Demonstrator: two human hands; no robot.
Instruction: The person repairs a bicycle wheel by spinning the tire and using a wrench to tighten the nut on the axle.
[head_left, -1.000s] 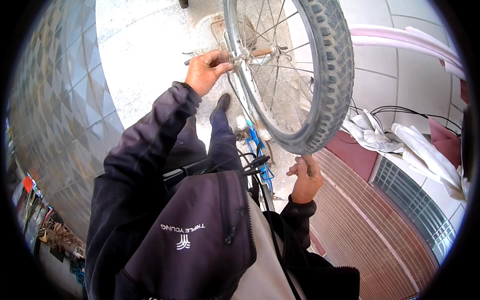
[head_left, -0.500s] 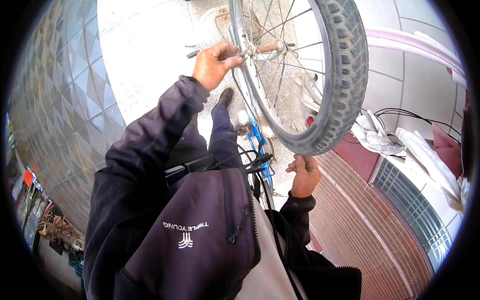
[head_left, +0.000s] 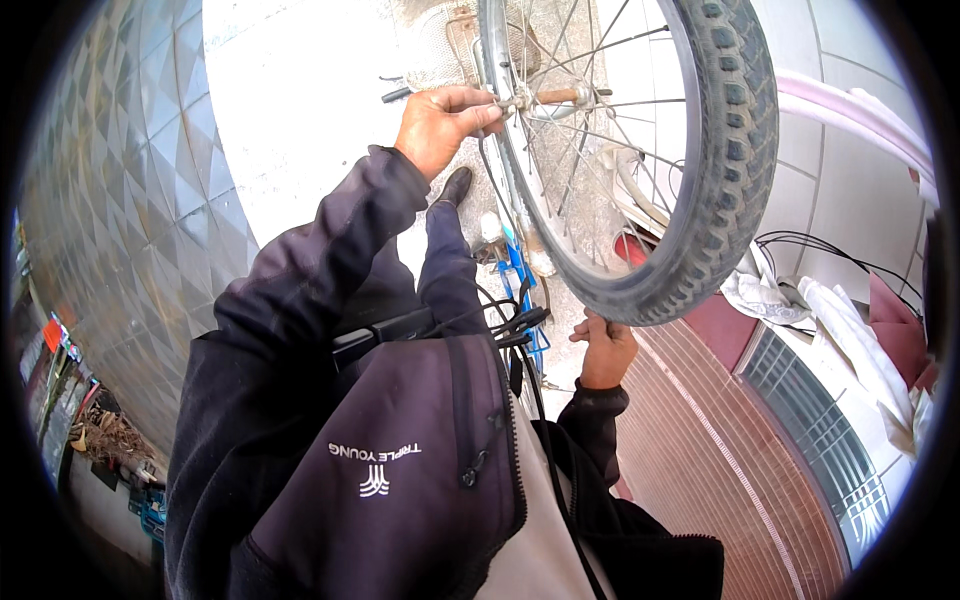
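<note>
A bicycle wheel [head_left: 722,180] with a knobbly black tyre and thin spokes stands raised in front of me. My left hand [head_left: 440,125] pinches the near end of its axle, thumb and fingers closed around the metal. The rusty hub [head_left: 557,97] shows between the spokes. At the tyre's lower edge is my right hand [head_left: 606,352], fingers curled and fingertips up against the rubber. Whether something lies inside those fingers is hidden. Behind the wheel, a blue bicycle frame [head_left: 515,265] shows in part.
A wire basket [head_left: 440,50] and a black handlebar grip [head_left: 397,95] lie beyond my left hand. White cloths [head_left: 845,335] and black cables [head_left: 840,240] are on the right, above a brown ribbed surface [head_left: 720,440]. A patterned metal panel [head_left: 130,200] stands on the left.
The wheel has shifted to the right and slightly down in view, with my left hand still on its axle. The tread looks a little blurred. My right hand has barely moved.
</note>
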